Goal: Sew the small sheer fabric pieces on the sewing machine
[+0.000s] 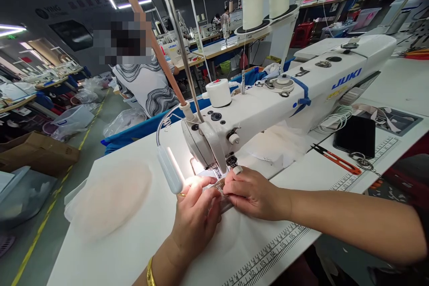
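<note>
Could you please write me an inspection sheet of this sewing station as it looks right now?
Surface: white table with printed ruler scale.
Job's things: small fabric piece under the needle of the white sewing machine.
Clutter: orange thread snips, black phone, pale fabric pile.
Grips: left hand and right hand pinch the piece.
Cables: white cord behind the machine.
Surroundings: a person seated ahead, thread cones, cardboard box.

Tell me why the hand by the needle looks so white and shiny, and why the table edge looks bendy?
In the head view, the small lamp on the sewing machine shines straight onto the left hand, washing its fingers out in glare; the right hand is evenly lit. The wide lens curves the table edges and ruler markings.
</note>
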### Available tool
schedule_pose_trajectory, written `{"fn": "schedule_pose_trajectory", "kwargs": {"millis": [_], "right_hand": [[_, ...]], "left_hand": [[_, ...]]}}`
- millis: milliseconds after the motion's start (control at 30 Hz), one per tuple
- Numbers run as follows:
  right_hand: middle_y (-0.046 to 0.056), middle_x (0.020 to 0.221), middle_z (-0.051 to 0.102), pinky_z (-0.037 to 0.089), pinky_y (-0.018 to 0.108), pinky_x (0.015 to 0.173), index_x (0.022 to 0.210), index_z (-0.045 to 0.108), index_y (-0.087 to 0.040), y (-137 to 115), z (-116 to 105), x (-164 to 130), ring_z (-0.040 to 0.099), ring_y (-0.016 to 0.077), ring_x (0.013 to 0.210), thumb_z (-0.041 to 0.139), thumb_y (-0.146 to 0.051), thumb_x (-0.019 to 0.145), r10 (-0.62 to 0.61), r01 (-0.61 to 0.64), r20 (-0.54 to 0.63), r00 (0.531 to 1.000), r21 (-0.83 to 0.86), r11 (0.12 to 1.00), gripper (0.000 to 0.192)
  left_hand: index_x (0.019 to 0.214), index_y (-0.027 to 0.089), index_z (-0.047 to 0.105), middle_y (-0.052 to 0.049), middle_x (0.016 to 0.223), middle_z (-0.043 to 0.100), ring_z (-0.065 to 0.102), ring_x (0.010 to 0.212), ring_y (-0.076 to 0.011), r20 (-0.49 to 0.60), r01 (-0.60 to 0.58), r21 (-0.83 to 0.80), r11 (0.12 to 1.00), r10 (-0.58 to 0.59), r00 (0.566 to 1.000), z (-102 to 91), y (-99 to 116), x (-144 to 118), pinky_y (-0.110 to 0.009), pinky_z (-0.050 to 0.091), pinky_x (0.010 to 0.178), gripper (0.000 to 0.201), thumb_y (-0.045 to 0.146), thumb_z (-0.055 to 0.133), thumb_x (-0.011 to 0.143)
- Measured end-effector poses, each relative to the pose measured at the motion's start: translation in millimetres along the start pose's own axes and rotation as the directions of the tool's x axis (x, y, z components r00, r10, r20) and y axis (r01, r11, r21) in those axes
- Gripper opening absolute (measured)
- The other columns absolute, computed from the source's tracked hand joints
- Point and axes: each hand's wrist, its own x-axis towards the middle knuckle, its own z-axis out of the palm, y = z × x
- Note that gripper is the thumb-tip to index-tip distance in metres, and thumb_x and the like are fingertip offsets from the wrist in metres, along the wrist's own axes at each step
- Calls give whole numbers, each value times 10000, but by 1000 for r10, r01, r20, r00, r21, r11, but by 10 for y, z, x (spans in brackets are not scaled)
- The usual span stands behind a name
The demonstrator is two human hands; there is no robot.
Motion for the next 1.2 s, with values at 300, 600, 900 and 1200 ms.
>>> {"fn": "schedule_pose_trajectory", "kwargs": {"millis": [300, 600, 900, 1200], "right_hand": [[20, 943, 707, 480, 317, 783, 1029, 634, -221, -8, 15, 10, 605, 187, 854, 573, -99, 949, -10, 11, -19, 1000, 42, 999, 158], [27, 932, 712, 478, 317, 783, 1001, 613, -218, -47, -25, 8, 594, 180, 826, 546, -166, 1018, -15, 16, -47, 999, 39, 999, 86], [-20, 815, 652, 438, 226, 591, 935, 634, -224, -899, -960, 135, 573, 137, 704, 600, -283, 994, 465, -667, 586, 664, 182, 722, 90], [-23, 709, 600, 294, 263, 596, 754, 554, -200, -90, -312, 473, 515, 154, 683, 637, -151, 876, 620, -523, 529, 579, -342, 781, 155]], "left_hand": [[1021, 187, 607, -43, 1008, 676, 597, 858, -184, 19, 23, -67, 997, -22, 1000, -11, 53, 33, -337, 368, 853, 181, 27, 535, 976], [1037, 218, 558, 1, 929, 672, 565, 817, -184, 81, 86, -106, 991, -78, 994, -44, 117, 52, -362, 333, 851, 197, 42, 472, 1015], [959, 256, 567, -1, 906, 607, 576, 826, -186, 523, 532, -504, 680, -250, 815, -319, 787, 93, -322, 473, 753, 151, 357, 554, 1071], [791, 212, 577, -49, 858, 600, 524, 841, -253, 290, 473, 64, 879, -470, 834, 274, 222, -26, -383, 396, 758, 183, 208, 536, 969]]}}
